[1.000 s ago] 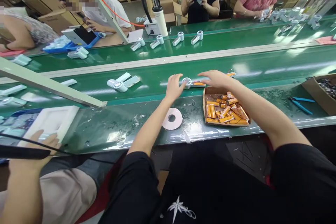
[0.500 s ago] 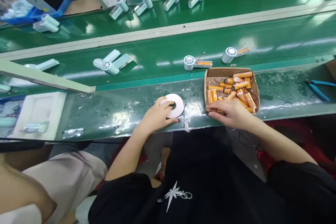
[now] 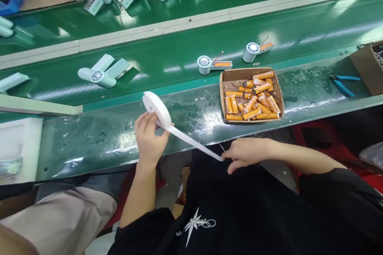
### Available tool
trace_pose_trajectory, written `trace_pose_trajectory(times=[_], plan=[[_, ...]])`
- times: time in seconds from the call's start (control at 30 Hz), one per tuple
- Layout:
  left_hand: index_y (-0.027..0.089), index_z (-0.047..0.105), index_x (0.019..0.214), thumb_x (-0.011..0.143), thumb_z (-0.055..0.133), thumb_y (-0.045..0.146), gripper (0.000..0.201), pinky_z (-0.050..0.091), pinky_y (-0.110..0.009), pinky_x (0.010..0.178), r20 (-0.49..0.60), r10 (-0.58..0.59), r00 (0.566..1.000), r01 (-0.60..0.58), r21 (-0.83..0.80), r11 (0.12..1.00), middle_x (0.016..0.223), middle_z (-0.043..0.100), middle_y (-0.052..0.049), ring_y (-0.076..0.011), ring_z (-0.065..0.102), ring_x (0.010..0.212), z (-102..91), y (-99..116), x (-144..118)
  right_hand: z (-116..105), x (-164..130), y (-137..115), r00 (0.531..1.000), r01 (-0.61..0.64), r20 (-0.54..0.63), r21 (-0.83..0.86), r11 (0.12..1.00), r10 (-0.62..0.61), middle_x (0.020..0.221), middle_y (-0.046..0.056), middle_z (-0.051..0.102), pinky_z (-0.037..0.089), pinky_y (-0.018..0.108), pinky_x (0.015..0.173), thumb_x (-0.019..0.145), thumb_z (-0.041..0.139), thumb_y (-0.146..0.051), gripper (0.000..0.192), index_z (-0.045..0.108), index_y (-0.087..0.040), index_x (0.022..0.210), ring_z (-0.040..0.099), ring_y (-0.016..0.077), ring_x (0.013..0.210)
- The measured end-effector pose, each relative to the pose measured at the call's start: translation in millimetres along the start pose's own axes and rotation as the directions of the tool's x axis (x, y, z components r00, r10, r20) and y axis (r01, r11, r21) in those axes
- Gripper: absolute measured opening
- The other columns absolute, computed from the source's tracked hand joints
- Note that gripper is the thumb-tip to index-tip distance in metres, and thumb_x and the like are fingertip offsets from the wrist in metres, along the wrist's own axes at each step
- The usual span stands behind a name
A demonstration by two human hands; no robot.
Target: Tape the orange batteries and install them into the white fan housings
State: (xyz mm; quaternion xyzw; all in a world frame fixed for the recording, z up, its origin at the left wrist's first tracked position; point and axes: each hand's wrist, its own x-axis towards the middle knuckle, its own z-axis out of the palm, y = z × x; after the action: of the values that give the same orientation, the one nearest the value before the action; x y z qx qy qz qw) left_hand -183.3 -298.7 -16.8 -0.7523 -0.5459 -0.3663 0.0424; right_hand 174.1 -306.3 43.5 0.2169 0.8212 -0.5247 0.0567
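My left hand [image 3: 152, 137] grips a roll of white tape [image 3: 160, 108], tilted up above the bench. A straight strip of tape [image 3: 194, 143] runs from the roll down to the right, past the bench's front edge. At its free end is my right hand [image 3: 243, 154], with the index finger on the strip and the thumb held apart below. Whether the strip is pinched or stuck to a fingertip I cannot tell. Beyond the right hand, a cardboard box [image 3: 222, 99] holds several orange-wrapped battery cells [image 3: 261, 87] with thin wires.
On the green conveyor belt [image 3: 167, 53] lie several pale-blue fan-like devices [image 3: 205, 65], some with an orange cell showing. Blue-handled pliers [image 3: 344, 83] and another cardboard box [image 3: 368, 67] are at the right. A white foam tray [image 3: 31, 143] is at the left, near a seated co-worker [image 3: 68, 211].
My left hand has lifted the tape roll off the bench and moved left. My right hand has left the box's edge and come to the tape's end; a strip now stretches between both hands.
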Motion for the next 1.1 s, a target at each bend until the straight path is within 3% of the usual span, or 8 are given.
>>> trace_pose_trajectory(times=[0.07, 0.17, 0.23, 0.33, 0.5, 0.67, 0.93, 1.1], plan=[[0.026, 0.069, 0.138, 0.092, 0.083, 0.037, 0.049, 0.070, -0.046, 0.073, -0.037, -0.121, 0.992, 0.120, -0.020, 0.993, 0.127, 0.071, -0.017, -0.0402, 0.065, 0.132, 2.5, -5.8, -6.5, -18.5, -13.1, 8.7, 0.954, -0.167, -0.274, -0.153, 0.974, 0.121, 0.082, 0.005, 0.081, 0.049, 0.029, 0.067, 0.107, 0.066, -0.055, 0.043, 0.083, -0.021, 0.126, 0.074, 0.0209, 0.071], [0.027, 0.068, 0.137, 0.093, 0.083, 0.037, 0.048, 0.069, -0.048, 0.084, -0.041, -0.100, 0.994, 0.097, -0.071, 0.993, 0.126, 0.071, -0.015, -0.0391, 0.064, 0.133, 11.0, 9.3, -12.1, -51.3, -18.8, 22.9, 0.698, -0.519, -0.679, -0.261, 0.814, 0.227, 0.107, 0.015, 0.084, 0.053, 0.034, 0.083, 0.112, 0.057, -0.043, 0.040, 0.077, -0.017, 0.135, 0.078, 0.0292, 0.099], [0.026, 0.068, 0.132, 0.094, 0.082, 0.033, 0.042, 0.065, -0.055, 0.100, -0.034, -0.010, 0.999, 0.007, -0.097, 0.995, 0.123, 0.073, -0.013, -0.0385, 0.065, 0.131, 20.7, 27.7, -10.0, -67.4, -10.3, 31.5, 0.599, -0.694, -0.735, -0.280, 0.664, 0.317, 0.110, 0.021, 0.082, 0.054, 0.038, 0.085, 0.110, 0.061, -0.044, 0.042, 0.075, -0.014, 0.135, 0.077, 0.0354, 0.104], [0.025, 0.068, 0.127, 0.094, 0.079, 0.030, 0.035, 0.057, -0.060, 0.111, -0.015, 0.094, 0.995, -0.095, -0.118, 0.988, 0.120, 0.074, -0.012, -0.0387, 0.064, 0.131, 34.6, 53.2, -2.1, -78.6, 5.1, 43.1, 0.571, -0.766, -0.702, -0.269, 0.584, 0.425, 0.105, 0.023, 0.082, 0.058, 0.042, 0.086, 0.105, 0.069, -0.049, 0.046, 0.075, -0.014, 0.134, 0.078, 0.0386, 0.102], [0.029, 0.072, 0.123, 0.086, 0.080, 0.022, 0.039, 0.053, -0.063, 0.109, 0.125, 0.181, 0.975, -0.158, -0.176, 0.972, 0.115, 0.075, -0.011, -0.0397, 0.060, 0.130, 37.9, 76.0, 2.1, -73.1, -10.8, 49.6, 0.530, -0.380, -0.803, 0.063, 0.923, 0.273, 0.117, 0.011, 0.084, 0.066, 0.044, 0.095, 0.093, 0.082, -0.042, 0.043, 0.079, -0.021, 0.131, 0.081, 0.0307, 0.109], [0.032, 0.076, 0.127, 0.085, 0.076, 0.017, 0.045, 0.051, -0.061, 0.109, 0.230, 0.295, 0.928, -0.236, -0.251, 0.939, 0.112, 0.077, -0.009, -0.0367, 0.061, 0.124, 27.3, 88.7, -0.2, -42.0, -39.8, 27.0, 0.245, -0.034, -0.968, -0.061, 0.998, -0.051, 0.118, 0.007, 0.085, 0.069, 0.054, 0.104, 0.091, 0.084, -0.051, 0.026, 0.082, -0.031, 0.107, 0.081, 0.0316, 0.114], [0.033, 0.075, 0.135, 0.093, 0.073, 0.014, 0.047, 0.054, -0.052, 0.101, 0.242, 0.378, 0.894, -0.320, -0.246, 0.915, 0.111, 0.080, -0.008, -0.0348, 0.059, 0.124, 15.2, 101.6, 8.9, -18.1, -33.4, 21.6, 0.330, -0.070, -0.921, -0.241, 0.968, -0.206, 0.110, 0.004, 0.086, 0.069, 0.060, 0.109, 0.096, 0.080, -0.039, 0.006, 0.082, -0.039, 0.101, 0.083, 0.0338, 0.114], [0.034, 0.076, 0.138, 0.095, 0.077, 0.012, 0.048, 0.055, -0.047, 0.101, 0.238, 0.383, 0.892, -0.354, -0.156, 0.922, 0.112, 0.081, -0.006, -0.0304, 0.060, 0.116, 11.0, 99.7, 10.5, 3.6, -16.0, 23.0, 0.396, 0.209, -0.898, -0.114, 0.971, -0.191, 0.151, 0.008, 0.073, 0.065, 0.048, 0.115, 0.108, 0.065, -0.035, 0.043, 0.067, -0.034, 0.151, 0.072, 0.0275, 0.140]])
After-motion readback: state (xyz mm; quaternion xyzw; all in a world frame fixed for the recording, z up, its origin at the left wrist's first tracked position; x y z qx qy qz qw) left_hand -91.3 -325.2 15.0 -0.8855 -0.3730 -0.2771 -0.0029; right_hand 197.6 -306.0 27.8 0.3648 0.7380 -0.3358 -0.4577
